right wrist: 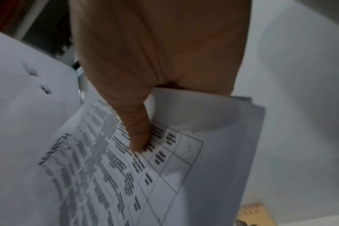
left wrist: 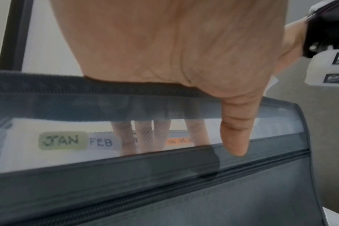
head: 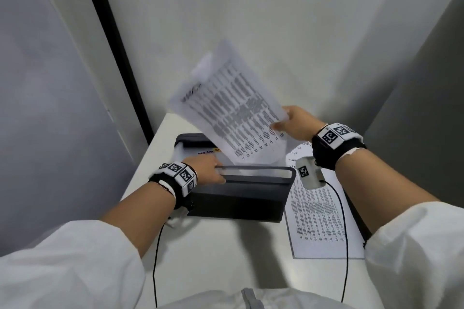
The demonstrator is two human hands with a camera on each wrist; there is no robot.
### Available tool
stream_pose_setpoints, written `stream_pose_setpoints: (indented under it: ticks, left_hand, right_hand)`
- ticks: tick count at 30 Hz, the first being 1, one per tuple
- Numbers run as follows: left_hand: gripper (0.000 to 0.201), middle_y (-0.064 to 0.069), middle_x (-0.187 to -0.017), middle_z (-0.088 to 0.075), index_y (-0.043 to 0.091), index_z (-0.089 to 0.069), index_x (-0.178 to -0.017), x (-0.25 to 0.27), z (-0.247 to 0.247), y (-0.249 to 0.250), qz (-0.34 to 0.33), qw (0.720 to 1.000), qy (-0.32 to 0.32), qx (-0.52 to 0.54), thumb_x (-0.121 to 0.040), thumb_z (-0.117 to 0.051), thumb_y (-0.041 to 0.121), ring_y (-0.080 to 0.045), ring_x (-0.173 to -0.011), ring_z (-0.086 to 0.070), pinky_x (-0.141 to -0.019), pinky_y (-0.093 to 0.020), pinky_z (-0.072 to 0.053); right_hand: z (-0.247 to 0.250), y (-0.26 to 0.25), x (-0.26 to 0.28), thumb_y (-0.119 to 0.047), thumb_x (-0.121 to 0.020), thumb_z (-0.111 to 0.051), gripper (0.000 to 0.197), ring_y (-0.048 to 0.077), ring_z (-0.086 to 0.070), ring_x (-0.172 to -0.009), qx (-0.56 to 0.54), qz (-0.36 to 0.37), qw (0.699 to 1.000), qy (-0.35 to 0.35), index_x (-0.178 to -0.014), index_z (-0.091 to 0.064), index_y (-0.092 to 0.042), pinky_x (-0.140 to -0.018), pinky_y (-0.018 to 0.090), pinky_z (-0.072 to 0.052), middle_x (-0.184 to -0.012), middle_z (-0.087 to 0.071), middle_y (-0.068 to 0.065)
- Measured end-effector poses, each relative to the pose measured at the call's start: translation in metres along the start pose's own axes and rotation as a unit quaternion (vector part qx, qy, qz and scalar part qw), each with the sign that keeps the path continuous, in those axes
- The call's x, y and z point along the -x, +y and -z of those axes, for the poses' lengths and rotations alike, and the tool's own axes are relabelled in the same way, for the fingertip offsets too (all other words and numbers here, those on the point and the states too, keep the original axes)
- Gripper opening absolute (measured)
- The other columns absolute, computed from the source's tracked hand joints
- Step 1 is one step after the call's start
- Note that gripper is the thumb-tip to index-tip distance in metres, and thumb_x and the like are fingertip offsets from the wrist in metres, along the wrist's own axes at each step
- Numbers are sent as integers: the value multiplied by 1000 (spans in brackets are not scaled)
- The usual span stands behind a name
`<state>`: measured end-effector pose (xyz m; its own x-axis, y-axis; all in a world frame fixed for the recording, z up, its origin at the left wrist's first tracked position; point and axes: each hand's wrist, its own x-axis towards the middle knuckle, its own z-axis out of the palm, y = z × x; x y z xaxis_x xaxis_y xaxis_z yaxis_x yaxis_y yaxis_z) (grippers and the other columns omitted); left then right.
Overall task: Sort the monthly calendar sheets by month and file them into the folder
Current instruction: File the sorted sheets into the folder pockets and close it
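Note:
A dark grey expanding folder (head: 241,198) stands open on the white table, its month tabs (head: 208,152) showing; JAN (left wrist: 63,140) and FEB (left wrist: 101,142) read clearly in the left wrist view. My left hand (head: 213,168) grips the folder's front wall, fingers (left wrist: 143,136) inside behind the clear strip, thumb (left wrist: 235,130) outside. My right hand (head: 293,123) pinches the corner of calendar sheets (head: 228,105) held tilted above the folder. The top one reads MARCH (right wrist: 54,148), with my thumb (right wrist: 137,130) pressed on its grid.
A stack of more calendar sheets (head: 319,211) lies on the table (head: 218,258) right of the folder. Walls close in behind and on both sides. Cables (head: 155,258) trail from both wrists. A wooden ruler end (right wrist: 254,212) shows in the right wrist view.

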<state>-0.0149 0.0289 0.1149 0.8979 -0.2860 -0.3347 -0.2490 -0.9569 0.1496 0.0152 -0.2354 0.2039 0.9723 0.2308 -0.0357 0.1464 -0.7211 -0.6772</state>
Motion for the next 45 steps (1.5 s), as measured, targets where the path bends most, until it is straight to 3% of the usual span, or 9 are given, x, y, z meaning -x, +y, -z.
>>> stream_pose_setpoints:
  ticks: [4, 10, 13, 19, 23, 27, 37, 42, 45]
  left_hand:
    - [56, 4, -128, -60, 32, -54, -134, 2, -1, -4, -7, 999, -1, 32, -83, -62, 52, -19, -113, -56, -88, -28, -45]
    - [47, 0, -106, -63, 26, -59, -110, 7, -2, -26, 52, 998, 40, 4, -78, -60, 60, -20, -88, -57, -72, -28, -45]
    - [47, 1, -101, -62, 26, -60, -101, 8, -5, -34, 61, 995, 76, -25, -76, -57, 66, -20, -87, -56, -74, -29, -45]
    - [47, 2, -99, -68, 30, -63, -101, 10, -7, -33, 34, 989, 116, -86, -80, -49, 70, -22, -96, -62, -81, -32, -38]
    - [46, 6, -96, -70, 31, -65, -103, 13, -9, -36, 16, 987, 130, -90, -82, -47, 67, -20, -99, -60, -93, -35, -32]
    - [41, 5, -82, -68, 29, -65, -92, 17, -12, -35, 5, 982, 161, -96, -83, -46, 64, -20, -87, -60, -99, -37, -26]
    - [42, 9, -120, -48, 29, -66, -109, 18, -14, -39, -43, 976, 194, -85, -84, -55, 61, -15, -111, -46, -97, -35, -32]
    - [45, 10, -120, -51, 30, -56, -121, 14, -11, -33, -86, 973, 195, -86, -82, -57, 53, -14, -112, -47, -101, -36, -31]
    - [54, 10, -126, -54, 30, -50, -130, 5, -9, -15, -116, 975, 167, -86, -80, -60, 48, -13, -116, -49, -103, -34, -29]
  right_hand:
    - [0, 1, -8, -20, -89, -65, 31, 0, -57, -62, 131, 17, 990, -45, -69, -53, -41, -53, 14, -34, -61, -57, -21]
    - [-2, 3, -24, -19, -90, -62, 7, 18, -58, -76, 199, 1, 977, -77, -96, -64, -23, -71, 24, -39, -81, -61, -5]
    - [-11, -3, -29, -18, -91, -60, 18, 20, -56, -81, 231, 14, 970, -79, -108, -65, -15, -73, 25, -39, -88, -62, -1]
    - [-28, -25, -35, -9, -92, -51, 15, 26, -57, -83, 314, 36, 942, -114, -99, -62, -15, -69, 29, -41, -82, -60, 1]
    - [-54, -35, -31, -7, -92, -51, 30, 25, -59, -105, 387, 46, 901, -193, -121, -55, -13, -91, 36, -49, -117, -62, 6]
    - [-82, -38, -26, -14, -98, -42, 29, 26, -57, -99, 427, 32, 867, -255, -121, -57, -4, -84, 33, -45, -122, -60, 12]
    - [-86, -24, -23, -14, -99, -41, 31, 28, -58, -112, 387, -11, 893, -231, -118, -63, -4, -98, 37, -47, -123, -62, 12]
    - [-89, -10, -21, -13, -100, -35, 32, 29, -57, -107, 324, 1, 915, -241, -110, -63, -1, -95, 35, -46, -116, -61, 12]
    - [-91, -4, -18, -12, -97, -42, 22, 19, -53, -94, 248, -25, 939, -238, -102, -64, -15, -86, 27, -42, -104, -59, 6]
